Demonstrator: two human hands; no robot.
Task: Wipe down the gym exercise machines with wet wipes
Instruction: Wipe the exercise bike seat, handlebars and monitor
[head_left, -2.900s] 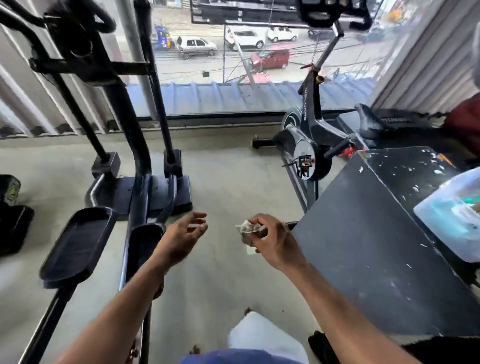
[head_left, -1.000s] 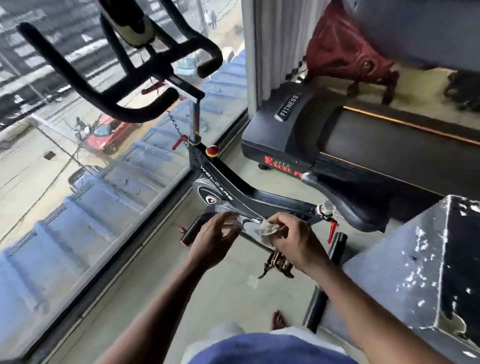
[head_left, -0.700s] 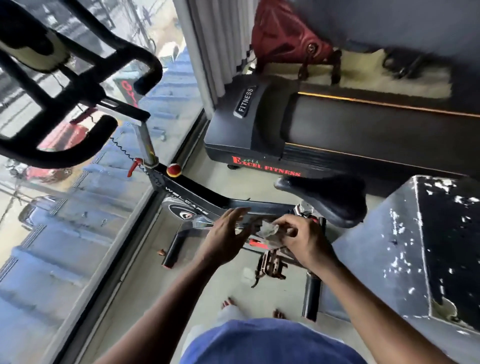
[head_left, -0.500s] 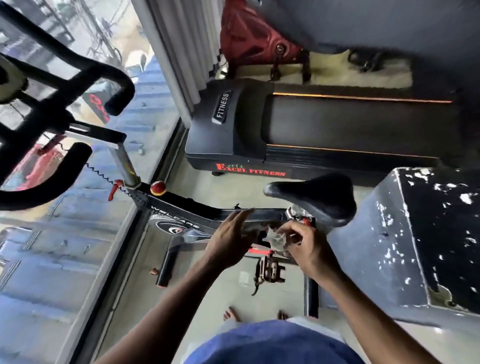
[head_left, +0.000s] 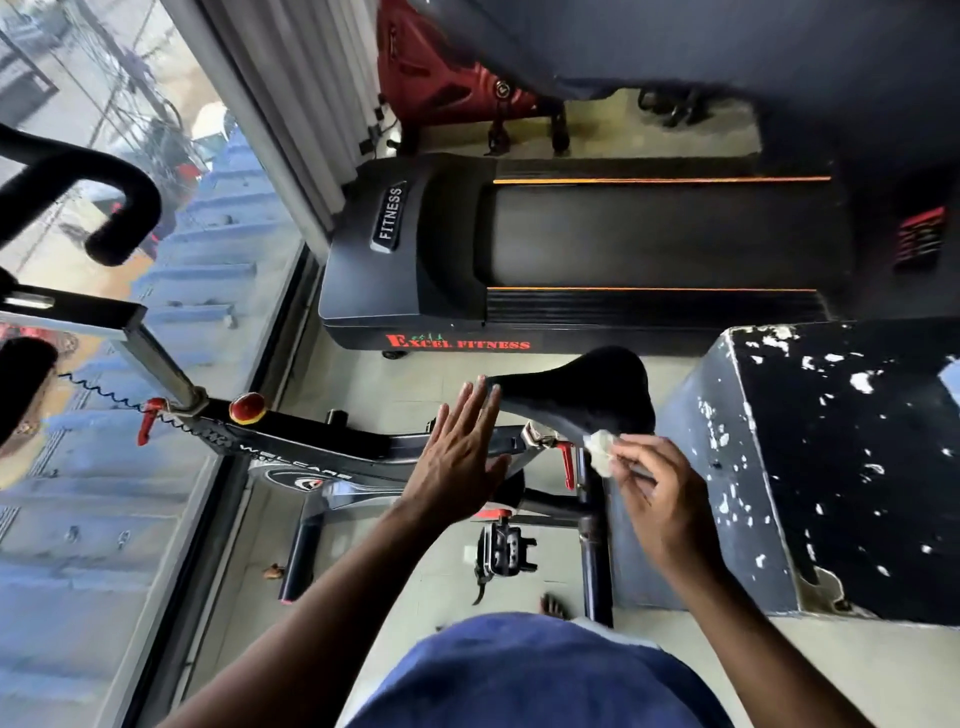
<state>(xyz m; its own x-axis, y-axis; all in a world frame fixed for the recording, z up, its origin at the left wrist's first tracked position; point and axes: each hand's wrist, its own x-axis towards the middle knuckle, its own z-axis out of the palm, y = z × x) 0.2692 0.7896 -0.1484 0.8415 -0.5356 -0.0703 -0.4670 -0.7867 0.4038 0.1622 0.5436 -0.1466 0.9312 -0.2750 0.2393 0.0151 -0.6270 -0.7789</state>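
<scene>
Right hand (head_left: 657, 499) pinches a crumpled wet wipe (head_left: 598, 451) between thumb and fingertips. The wad sits at the rear underside edge of the spin bike saddle (head_left: 582, 397), just touching or a hair off it; cannot tell which. Left hand (head_left: 460, 452) is spread flat, fingers straight and apart, holding nothing, hovering beside the saddle's nose above the bike frame (head_left: 311, 452). Whether it touches the saddle is unclear.

Likely step: starting on the saddle.

Risks from here:
- The wipe is balled small and held only by the fingertips. A firm stroke across the grippy saddle cover could drag it out of the pinch and drop it to the floor (head_left: 363, 374), near the pedal (head_left: 501, 551).
- A bunched wad covers little surface, so streaks and missed patches are likely unless it is opened out.
- The red adjustment lever (head_left: 566, 460) and clamp sit right under the saddle's rear edge; knuckles or wipe may snag there.
- If the left hand does not steady the saddle, pressure may swivel it or rock the bike.
- The chipped black box (head_left: 831, 467) stands close by the right forearm; a wide stroke could knock the elbow against its corner.
- Treadmill (head_left: 623, 249) beyond looks untouched.
</scene>
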